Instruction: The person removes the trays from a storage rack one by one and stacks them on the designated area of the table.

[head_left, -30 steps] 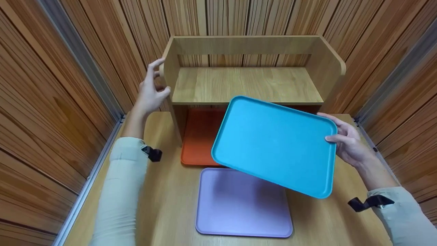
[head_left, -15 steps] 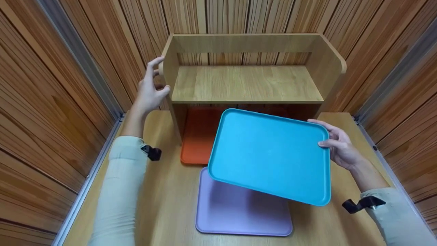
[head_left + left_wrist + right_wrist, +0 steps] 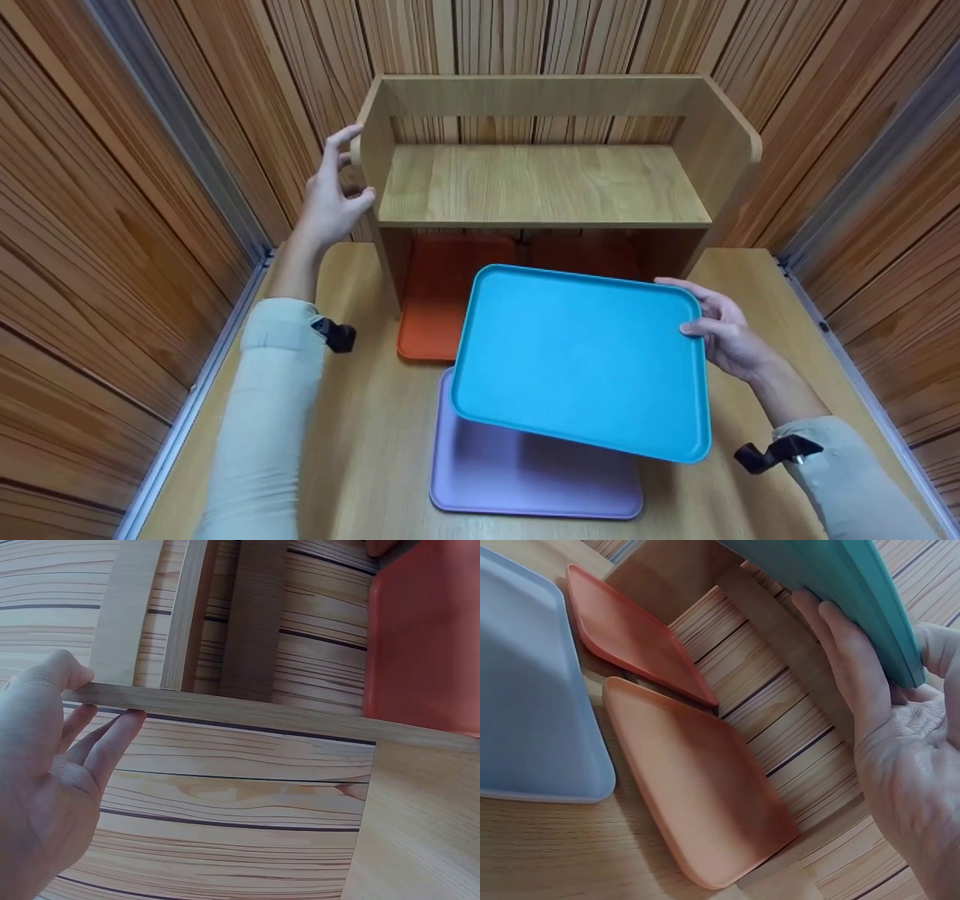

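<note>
My right hand (image 3: 731,337) grips a blue tray (image 3: 577,360) by its right rim, thumb on top and fingers beneath. The tray is held up at a slant, its lower left part overlapping a lilac tray (image 3: 525,480) that lies flat on the table. My left hand (image 3: 330,202) pinches the left side panel of a wooden shelf (image 3: 547,180); in the left wrist view the thumb and fingers sit on opposite faces of the board (image 3: 225,706). Under the shelf lie two orange-red trays side by side, the left one (image 3: 431,330) plain to see, the right one (image 3: 705,787) mostly behind the blue tray.
The shelf stands at the back of a wooden table (image 3: 367,450), its upper board bare. Wood-patterned walls (image 3: 112,225) close in on the left, right and back, with a metal rail (image 3: 202,390) along the left table edge.
My right hand has brought the blue tray down, to the left and nearer to level, over more of the lilac tray. My left hand stays on the shelf panel.
</note>
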Motion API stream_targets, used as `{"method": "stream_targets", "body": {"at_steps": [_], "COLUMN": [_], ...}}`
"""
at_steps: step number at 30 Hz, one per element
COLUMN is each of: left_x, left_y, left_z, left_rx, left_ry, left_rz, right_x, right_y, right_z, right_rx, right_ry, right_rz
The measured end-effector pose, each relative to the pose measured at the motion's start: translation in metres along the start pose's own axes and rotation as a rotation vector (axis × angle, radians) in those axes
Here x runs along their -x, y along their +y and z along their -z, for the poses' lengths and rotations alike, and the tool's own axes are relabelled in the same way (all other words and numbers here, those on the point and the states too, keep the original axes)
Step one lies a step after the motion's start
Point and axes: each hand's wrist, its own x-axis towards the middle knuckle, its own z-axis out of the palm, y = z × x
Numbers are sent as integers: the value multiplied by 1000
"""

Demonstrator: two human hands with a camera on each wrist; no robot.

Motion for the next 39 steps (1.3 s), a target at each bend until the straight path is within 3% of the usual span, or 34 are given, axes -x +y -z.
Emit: {"method": "stream_targets", "body": {"at_steps": [17, 24, 39], "left_x": [0, -1, -1], "left_y": [-1, -2, -3], "left_z": [1, 1, -1], "left_rx": [-41, -75, -43], "left_ry": [6, 20, 13], "left_rz": [7, -24, -13], "right_x": [6, 9, 15], "right_y": [32, 45, 69], "right_z": [-3, -2, -5], "right_rx": [8, -2, 15], "right_ry": [46, 27, 55], "right_rz": [-85, -108, -171]}}
